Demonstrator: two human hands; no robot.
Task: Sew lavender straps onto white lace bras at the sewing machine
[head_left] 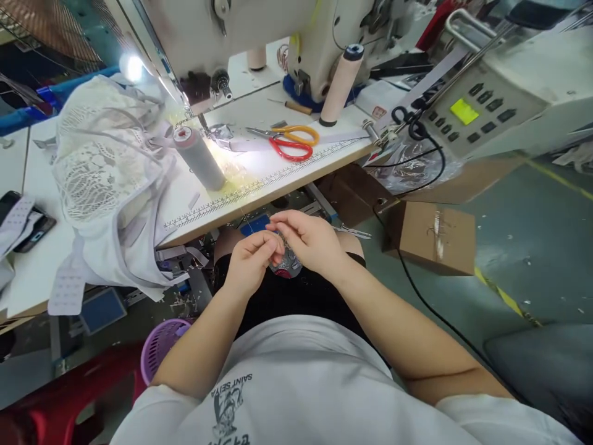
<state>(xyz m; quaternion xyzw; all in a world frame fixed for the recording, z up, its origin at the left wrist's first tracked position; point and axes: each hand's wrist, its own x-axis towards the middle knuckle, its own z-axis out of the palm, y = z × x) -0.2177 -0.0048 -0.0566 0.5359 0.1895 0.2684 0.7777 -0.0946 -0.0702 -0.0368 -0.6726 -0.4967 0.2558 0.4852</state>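
Observation:
Both hands are held close together over my lap, just off the table's front edge. My left hand [252, 259] is closed in a pinch; what it holds is too small to make out. Beside it, my right hand [312, 241] has its thumb and fingers pressed together, and anything between them is hidden. A thin thread-like line [246, 217] runs from near the table edge towards the left hand. Below the hands shows a silvery object with a red part [288, 267], partly covered, its kind unclear. The sewing machine's needle area [204, 123] is lit above the white table [278, 176].
A grey thread cone [199, 159], scissors with red and orange handles [291, 145] and a beige thread cone [340, 86] stand or lie on the table. White lace garments [102, 179] are heaped at left. A cardboard box [430, 238] and purple basket [155, 346] are below.

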